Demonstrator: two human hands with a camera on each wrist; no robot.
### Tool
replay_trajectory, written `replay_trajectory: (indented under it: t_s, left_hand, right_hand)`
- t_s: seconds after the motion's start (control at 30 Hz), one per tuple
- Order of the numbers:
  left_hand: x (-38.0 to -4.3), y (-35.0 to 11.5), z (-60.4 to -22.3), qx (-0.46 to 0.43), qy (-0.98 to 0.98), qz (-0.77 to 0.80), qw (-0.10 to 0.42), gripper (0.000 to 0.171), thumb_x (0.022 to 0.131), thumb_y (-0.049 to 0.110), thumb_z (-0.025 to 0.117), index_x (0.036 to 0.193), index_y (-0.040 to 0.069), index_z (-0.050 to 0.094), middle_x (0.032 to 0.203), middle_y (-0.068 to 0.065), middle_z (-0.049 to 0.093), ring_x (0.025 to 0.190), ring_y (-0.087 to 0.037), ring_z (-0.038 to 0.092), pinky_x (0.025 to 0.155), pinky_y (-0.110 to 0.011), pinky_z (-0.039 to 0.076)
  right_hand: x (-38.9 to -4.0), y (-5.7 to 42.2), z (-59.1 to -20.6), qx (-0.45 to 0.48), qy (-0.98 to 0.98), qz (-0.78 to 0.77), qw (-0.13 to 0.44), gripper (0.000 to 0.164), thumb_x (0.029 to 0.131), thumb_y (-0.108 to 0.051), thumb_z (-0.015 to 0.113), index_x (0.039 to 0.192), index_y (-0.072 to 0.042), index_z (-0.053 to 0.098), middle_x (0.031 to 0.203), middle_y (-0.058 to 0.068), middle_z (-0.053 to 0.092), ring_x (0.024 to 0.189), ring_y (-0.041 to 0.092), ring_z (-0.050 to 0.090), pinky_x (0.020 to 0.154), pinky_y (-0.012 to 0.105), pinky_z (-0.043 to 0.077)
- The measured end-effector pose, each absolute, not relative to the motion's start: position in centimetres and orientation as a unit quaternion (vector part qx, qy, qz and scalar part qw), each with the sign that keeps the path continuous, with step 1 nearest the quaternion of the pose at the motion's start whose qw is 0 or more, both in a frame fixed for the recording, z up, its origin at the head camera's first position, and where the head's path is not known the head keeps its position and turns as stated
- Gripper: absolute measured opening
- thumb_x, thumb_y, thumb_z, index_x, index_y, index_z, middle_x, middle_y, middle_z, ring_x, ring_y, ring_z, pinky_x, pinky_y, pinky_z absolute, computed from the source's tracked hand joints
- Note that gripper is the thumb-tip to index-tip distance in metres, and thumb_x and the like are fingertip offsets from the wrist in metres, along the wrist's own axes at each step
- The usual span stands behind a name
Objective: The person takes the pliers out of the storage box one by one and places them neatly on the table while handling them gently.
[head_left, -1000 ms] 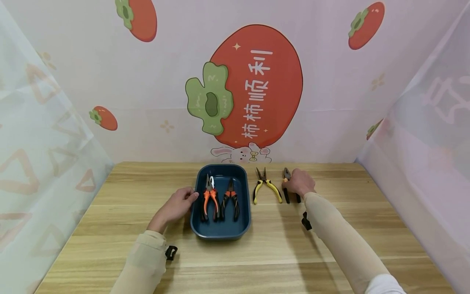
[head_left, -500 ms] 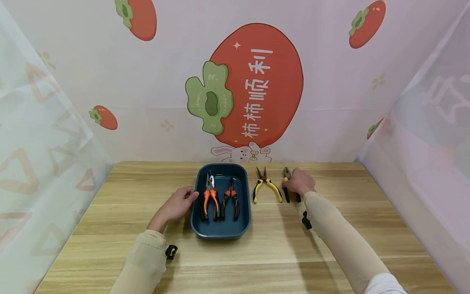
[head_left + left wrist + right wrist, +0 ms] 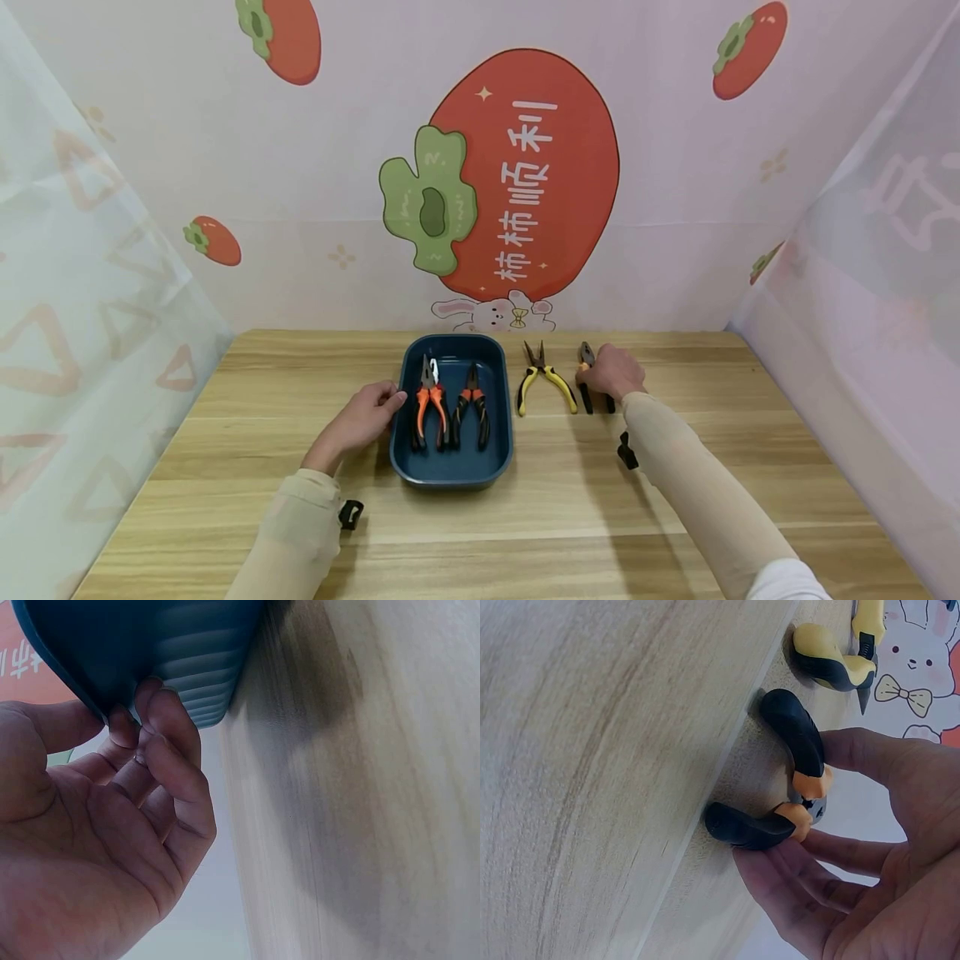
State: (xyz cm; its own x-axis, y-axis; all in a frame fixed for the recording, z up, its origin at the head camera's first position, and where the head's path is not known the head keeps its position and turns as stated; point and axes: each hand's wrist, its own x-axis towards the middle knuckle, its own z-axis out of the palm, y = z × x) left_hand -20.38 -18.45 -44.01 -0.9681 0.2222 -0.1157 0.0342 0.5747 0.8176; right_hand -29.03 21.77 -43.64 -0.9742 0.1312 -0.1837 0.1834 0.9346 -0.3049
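Note:
My left hand (image 3: 367, 411) is at the left side of a dark blue tray (image 3: 450, 483). In the left wrist view its thumb and curled fingers pinch the tray's rim. Inside the tray lie red-orange long-nose pliers (image 3: 423, 408) and, to their right, black-and-orange pliers (image 3: 472, 396). My right hand (image 3: 617, 372), farther right, grips combination pliers (image 3: 587, 355) with black and orange handles. The right wrist view shows the thumb on one spread handle (image 3: 791, 727) and the fingers against the other, handle ends at the tabletop.
Yellow-and-black long-nose pliers (image 3: 558, 384) lie spread on the wooden table (image 3: 480, 550) between the tray and my right hand. A printed cloth backdrop (image 3: 337, 167) stands behind the table's far edge, with cloth at both sides.

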Motion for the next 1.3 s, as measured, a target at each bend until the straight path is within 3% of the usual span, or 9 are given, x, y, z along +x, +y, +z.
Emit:
replay_trajectory:
  t_s: [0.5,0.8,1.03,1.3]
  left_hand:
    - [-20.3,-18.4,-43.9,0.071,0.882,0.454,0.101,0.028,0.110,0.019,0.046,0.091,0.000,0.054,0.074,-0.007,0.049,0.067,-0.023,0.050,0.061,-0.034,0.042]
    - [-20.3,-18.4,-43.9,0.076,0.882,0.454,0.098,0.028,0.109,0.018,0.046,0.090,-0.001,0.054,0.074,-0.007,0.049,0.066,-0.023,0.050,0.061,-0.034,0.042]
    - [-20.2,-18.4,-43.8,0.072,0.883,0.454,0.098,0.028,0.109,0.019,0.046,0.091,-0.001,0.054,0.073,-0.007,0.048,0.065,-0.022,0.049,0.060,-0.034,0.041]
    - [-20.3,-18.4,-43.9,0.071,0.884,0.452,0.099,0.028,0.109,0.019,0.046,0.091,-0.001,0.054,0.072,-0.007,0.048,0.065,-0.022,0.049,0.060,-0.033,0.040]
  right_hand:
    - [-28.3,22.3,-43.1,0.079,0.973,-0.191,0.098,0.048,0.091,-0.040,0.070,0.059,-0.017,0.044,0.055,-0.004,0.035,0.051,0.014,0.038,0.047,0.029,0.028]
    - [-27.5,22.4,-42.4,0.063,0.976,-0.197,0.075,0.045,0.093,-0.042,0.070,0.068,-0.013,0.046,0.061,-0.001,0.037,0.055,0.014,0.037,0.049,0.029,0.027]
    - [-27.1,21.8,-41.4,0.041,0.979,-0.193,0.043,0.036,0.091,-0.036,0.071,0.092,-0.001,0.063,0.078,0.008,0.052,0.066,0.020,0.046,0.052,0.030,0.033]
    - [-26.4,20.9,-40.1,0.006,0.980,-0.198,0.025,0.033,0.091,-0.034,0.072,0.091,-0.003,0.063,0.075,0.006,0.055,0.066,0.021,0.051,0.052,0.032,0.037]
